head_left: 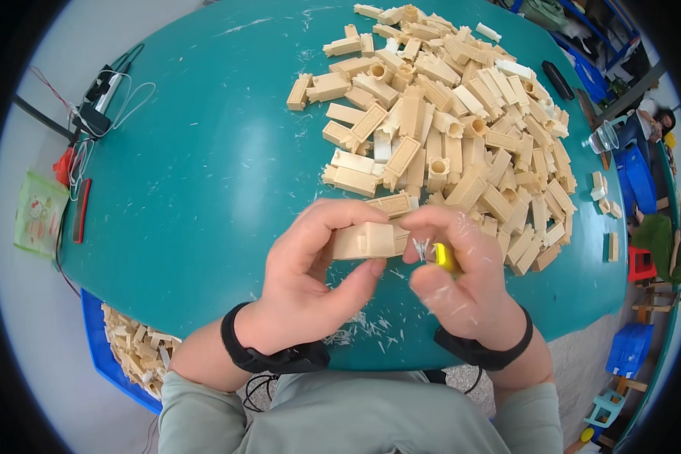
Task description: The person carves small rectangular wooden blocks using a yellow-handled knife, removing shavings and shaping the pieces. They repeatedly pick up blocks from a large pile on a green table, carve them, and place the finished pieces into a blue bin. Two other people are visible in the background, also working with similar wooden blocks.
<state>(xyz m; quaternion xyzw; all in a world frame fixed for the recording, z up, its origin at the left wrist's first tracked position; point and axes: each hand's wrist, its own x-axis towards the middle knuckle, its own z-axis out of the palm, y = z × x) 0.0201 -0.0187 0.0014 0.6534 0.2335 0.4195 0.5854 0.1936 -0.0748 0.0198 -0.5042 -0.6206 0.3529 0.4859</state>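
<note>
Between the fingers and thumb of my left hand (303, 284) is a beige, box-shaped plastic piece (359, 242), held over the near part of the table. My right hand (473, 291) is closed around a small yellow-handled tool (445, 257), at the right end of that piece. Its working tip is hidden. White curled shavings cling to my right fingers beside the yellow handle. More thin shavings (374, 329) lie scattered on the table below my hands. Just beyond them spreads a large pile of similar beige pieces (439, 76), some with round openings at one end.
The green table (197, 166) has a power strip with cables (98, 106) and a red-edged bar (82, 212) along its left side. Below left, a blue crate (98, 352) holds more pieces. A clear cup (604, 138) stands at the right edge; a person (647, 121) sits beyond.
</note>
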